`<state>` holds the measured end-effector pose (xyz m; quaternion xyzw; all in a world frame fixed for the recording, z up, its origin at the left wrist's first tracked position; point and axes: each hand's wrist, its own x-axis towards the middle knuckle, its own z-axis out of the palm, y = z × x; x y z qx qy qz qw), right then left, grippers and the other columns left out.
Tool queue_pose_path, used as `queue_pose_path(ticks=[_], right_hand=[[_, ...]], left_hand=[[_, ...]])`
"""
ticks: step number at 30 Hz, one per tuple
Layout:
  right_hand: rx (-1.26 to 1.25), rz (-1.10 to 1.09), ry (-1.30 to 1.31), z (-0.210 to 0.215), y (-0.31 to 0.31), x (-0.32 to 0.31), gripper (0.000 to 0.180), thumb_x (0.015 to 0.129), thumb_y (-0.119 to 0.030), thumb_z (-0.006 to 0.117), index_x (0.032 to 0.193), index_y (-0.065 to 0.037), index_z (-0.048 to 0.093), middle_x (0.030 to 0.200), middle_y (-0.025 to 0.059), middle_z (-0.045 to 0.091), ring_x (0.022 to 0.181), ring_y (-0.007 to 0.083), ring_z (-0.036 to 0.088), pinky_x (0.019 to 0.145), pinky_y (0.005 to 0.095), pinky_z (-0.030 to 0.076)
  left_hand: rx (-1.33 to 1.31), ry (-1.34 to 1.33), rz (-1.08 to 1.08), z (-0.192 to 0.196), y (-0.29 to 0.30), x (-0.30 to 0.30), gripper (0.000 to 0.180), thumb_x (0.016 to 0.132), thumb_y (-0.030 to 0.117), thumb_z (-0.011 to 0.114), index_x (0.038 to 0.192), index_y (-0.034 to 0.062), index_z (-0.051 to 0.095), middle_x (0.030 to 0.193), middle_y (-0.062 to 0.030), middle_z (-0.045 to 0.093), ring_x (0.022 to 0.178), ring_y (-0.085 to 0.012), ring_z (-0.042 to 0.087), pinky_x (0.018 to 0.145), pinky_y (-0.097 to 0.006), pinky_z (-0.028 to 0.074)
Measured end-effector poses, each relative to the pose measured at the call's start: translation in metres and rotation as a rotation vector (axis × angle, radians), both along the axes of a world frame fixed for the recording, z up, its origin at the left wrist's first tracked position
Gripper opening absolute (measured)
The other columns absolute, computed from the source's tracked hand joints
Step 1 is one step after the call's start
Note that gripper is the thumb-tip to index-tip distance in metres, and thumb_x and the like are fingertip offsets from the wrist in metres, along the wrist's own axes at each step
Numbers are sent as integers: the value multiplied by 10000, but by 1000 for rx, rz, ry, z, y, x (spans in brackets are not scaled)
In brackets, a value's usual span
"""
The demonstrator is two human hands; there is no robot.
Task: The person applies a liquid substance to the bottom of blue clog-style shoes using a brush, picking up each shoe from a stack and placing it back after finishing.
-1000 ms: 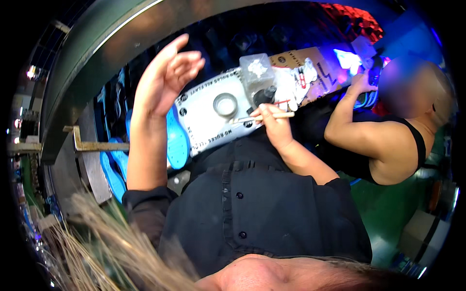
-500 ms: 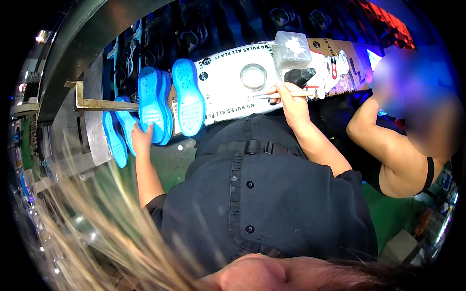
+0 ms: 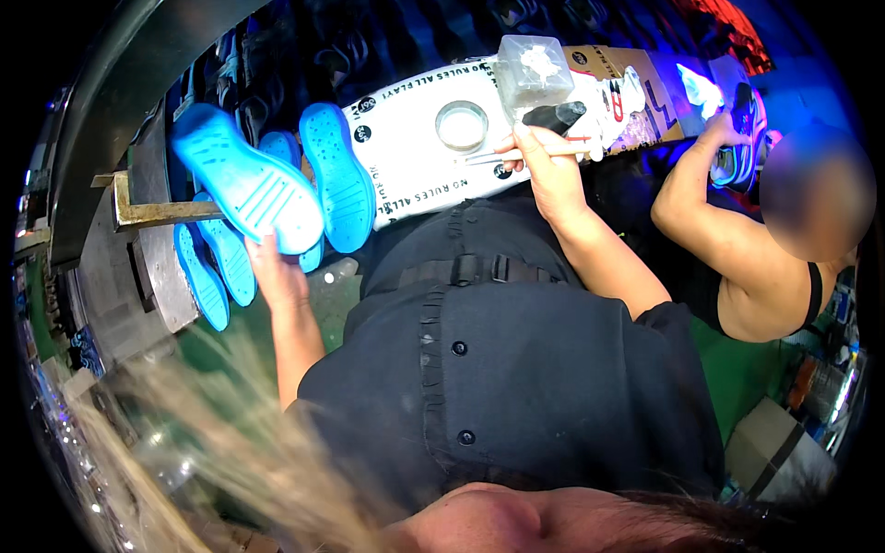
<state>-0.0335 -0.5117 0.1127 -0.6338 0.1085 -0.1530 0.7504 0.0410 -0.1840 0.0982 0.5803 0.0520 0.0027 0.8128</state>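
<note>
My left hand (image 3: 279,275) grips the near end of a blue shoe sole (image 3: 244,180), raised and tilted above other soles. Partly under it lie more soles, among them a blue sole (image 3: 201,276) at the far left. Another blue sole (image 3: 338,184) rests on its right, beside the white covered board (image 3: 406,175). In my right hand (image 3: 553,184) is a thin, pale-handled brush (image 3: 489,157), pinched between the fingers with its tip low over the board. Close beyond the tip stands a round dish (image 3: 441,138) with pale contents. A black, pointed thing (image 3: 558,117) lies just beyond my right hand.
A clear square container (image 3: 533,78) with white residue stands at the board's far side. Brown cardboard (image 3: 636,92) lies to its right. A metal bracket (image 3: 171,212) juts in at the left. On the right, a co-worker's arm (image 3: 687,175) reaches to a shoe (image 3: 737,152).
My left hand has lifted a blue sole off the stack and turned it aslant. My right hand still holds the brush near the dish. The co-worker's hand and a shoe have come into sight.
</note>
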Motion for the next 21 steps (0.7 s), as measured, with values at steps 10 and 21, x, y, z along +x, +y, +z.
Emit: queue_pose_path(ticks=[10,21], right_hand=[[-485,165,-277,42,21,0,225,838,-109,494,707,37,606,696,92,586,615,143,541,587,248,430],[-736,127,-549,29,28,7,120,760,-73,570,667,-10,611,639,76,601,573,206,554,520,296,413]], left_hand=[[486,-258,-162,26,-78,-11,488,745,73,626,1153,-30,379,1062,-157,508,919,-207,536,809,-302,434],[499,-375,-188,38,-96,-17,475,724,58,640,1118,-47,397,1021,-153,542,906,-203,548,825,-300,419]])
